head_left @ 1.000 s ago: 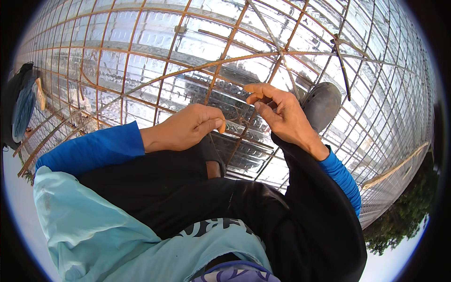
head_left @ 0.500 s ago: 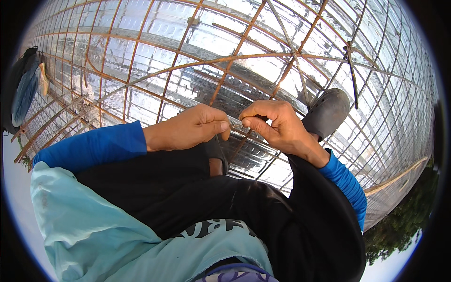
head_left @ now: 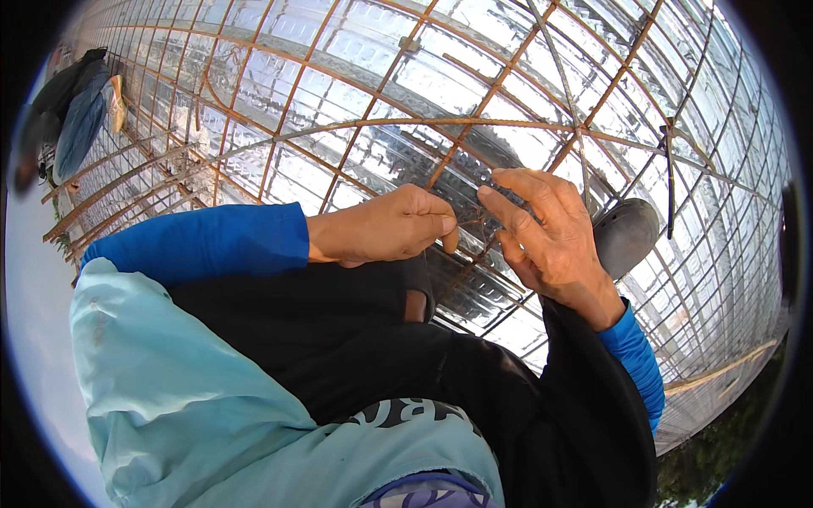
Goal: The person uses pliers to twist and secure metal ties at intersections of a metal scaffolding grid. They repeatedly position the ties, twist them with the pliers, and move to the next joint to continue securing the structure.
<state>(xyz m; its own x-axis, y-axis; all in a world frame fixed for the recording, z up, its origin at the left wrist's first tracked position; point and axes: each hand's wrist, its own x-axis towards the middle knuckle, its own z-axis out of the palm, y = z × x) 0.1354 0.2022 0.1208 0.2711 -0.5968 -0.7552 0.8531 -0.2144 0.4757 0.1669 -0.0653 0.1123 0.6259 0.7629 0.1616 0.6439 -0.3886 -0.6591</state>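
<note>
A grid of rusty rebar (head_left: 474, 127) lies over shiny corrugated metal decking (head_left: 406, 76) and fills the upper view. My left hand (head_left: 385, 227) is curled, its fingertips pinching a thin tie wire (head_left: 470, 227) at a rebar crossing. My right hand (head_left: 546, 237) faces it from the right, fingers bent around the same wire and bar. Both hands almost touch over the crossing. The wire itself is small and mostly hidden by my fingers. Blue sleeves cover both forearms.
My grey shoe (head_left: 625, 235) rests on the bars just right of my right hand. My black trousers and light blue shirt fill the lower view. Another person (head_left: 72, 114) is at the far upper left. A dark bent bar (head_left: 669, 169) sticks up at the right.
My right hand has come down and closed in on my left hand at the crossing. The view has shifted slightly, and the shoe now sits lower right.
</note>
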